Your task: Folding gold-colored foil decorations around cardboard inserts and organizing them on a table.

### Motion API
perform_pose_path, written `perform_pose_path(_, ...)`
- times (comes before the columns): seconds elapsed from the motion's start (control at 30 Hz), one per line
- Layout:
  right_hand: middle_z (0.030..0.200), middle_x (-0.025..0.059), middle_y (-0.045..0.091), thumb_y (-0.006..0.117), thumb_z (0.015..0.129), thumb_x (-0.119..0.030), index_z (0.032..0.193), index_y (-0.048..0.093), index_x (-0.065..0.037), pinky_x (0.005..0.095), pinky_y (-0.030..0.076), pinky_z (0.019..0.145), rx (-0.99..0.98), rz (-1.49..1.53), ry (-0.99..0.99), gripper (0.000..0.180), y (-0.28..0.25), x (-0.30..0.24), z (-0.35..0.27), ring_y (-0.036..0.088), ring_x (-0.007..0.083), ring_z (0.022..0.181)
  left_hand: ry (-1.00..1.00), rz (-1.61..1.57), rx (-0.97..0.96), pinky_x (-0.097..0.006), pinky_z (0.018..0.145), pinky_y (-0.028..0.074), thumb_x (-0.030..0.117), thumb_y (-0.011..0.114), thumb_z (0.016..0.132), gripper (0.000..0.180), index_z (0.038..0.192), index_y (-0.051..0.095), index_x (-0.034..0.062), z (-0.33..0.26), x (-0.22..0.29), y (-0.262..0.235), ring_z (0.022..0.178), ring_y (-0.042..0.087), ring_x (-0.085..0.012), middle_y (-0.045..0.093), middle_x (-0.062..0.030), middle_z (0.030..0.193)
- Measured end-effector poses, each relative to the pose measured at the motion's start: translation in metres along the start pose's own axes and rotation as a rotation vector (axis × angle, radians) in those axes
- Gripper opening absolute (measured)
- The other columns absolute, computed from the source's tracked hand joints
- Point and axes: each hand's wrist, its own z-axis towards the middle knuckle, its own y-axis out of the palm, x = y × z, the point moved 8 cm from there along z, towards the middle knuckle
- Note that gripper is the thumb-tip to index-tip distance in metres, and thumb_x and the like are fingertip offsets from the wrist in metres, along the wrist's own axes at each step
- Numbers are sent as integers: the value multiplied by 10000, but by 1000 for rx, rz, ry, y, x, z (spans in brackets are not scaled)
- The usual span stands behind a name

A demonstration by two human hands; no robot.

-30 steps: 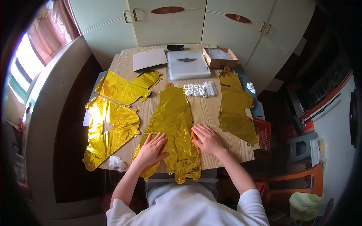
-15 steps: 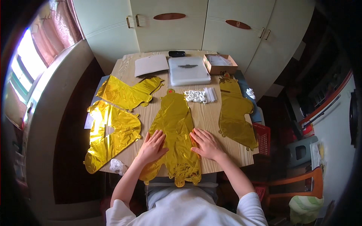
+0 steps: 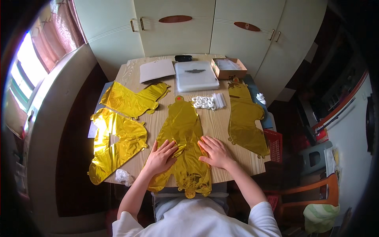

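A flat, uninflated gold foil balloon [image 3: 183, 136] lies lengthwise in front of me, its crinkled lower end hanging over the table's near edge. My left hand [image 3: 161, 157] rests flat on its left side, fingers spread. At the right edge of the same balloon, my right hand [image 3: 215, 152] lies with outstretched fingers, touching the foil. A small red spot marks the tab at the far end. Two more gold foil balloons, one farther off [image 3: 132, 98] and one nearer [image 3: 118, 140], lie on the left. Another gold foil balloon [image 3: 245, 118] is spread out on the right.
Beyond the middle balloon sit several white ribbon coils [image 3: 204, 102] and clear tubes [image 3: 219, 100]. A stack of clear plastic bags [image 3: 196, 81], grey card [image 3: 157, 71], a cardboard box [image 3: 229, 73] and a black object [image 3: 183, 58] line the back. Crumpled white plastic [image 3: 124, 177] lies near left.
My left hand has slid slightly to the right on the foil, and the balloon's lower left part has shifted with it. My right hand has barely moved.
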Motion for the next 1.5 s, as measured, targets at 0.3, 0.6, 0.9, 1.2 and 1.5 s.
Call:
perform_pose_path(0.3,1550,141,291,392,941,-635,1484,351,-115,450,171,1181,-26,86,107,753,3,15,14,240,284,1446,-44,-7,61,-545,1163,155,454,569,909,650,1413,418,72,2,-12,-6,1431,276,-321,378,-165,1494)
perform_pose_path(0.6,1559,129,275,378,935,-651,1488,343,-125,455,124,1188,-81,-72,52,764,22,2,42,209,275,1458,-96,5,24,-518,1172,161,430,579,912,629,1392,443,47,-15,-29,-6,1431,263,-349,375,-174,1494)
perform_pose_path(0.9,1583,108,230,296,935,-688,1516,258,-84,436,80,1195,-113,52,109,839,20,6,56,172,250,1473,-111,53,6,-503,1176,167,454,576,911,698,1425,402,16,-8,-40,-8,1428,274,-339,363,-178,1504)
perform_pose_path(1.2,1576,105,247,328,931,-678,1510,265,-74,434,86,1196,-122,-49,109,840,24,7,55,183,228,1470,-88,25,4,-537,1175,128,448,596,898,729,1449,367,29,0,-36,-3,1430,282,-312,352,-161,1516)
perform_pose_path(1.5,1585,97,224,353,920,-685,1510,275,-91,428,86,1196,-110,-44,109,841,28,8,55,177,223,1470,-87,15,26,-519,1178,142,428,598,901,714,1445,369,26,2,-34,-7,1431,273,-328,350,-176,1512)
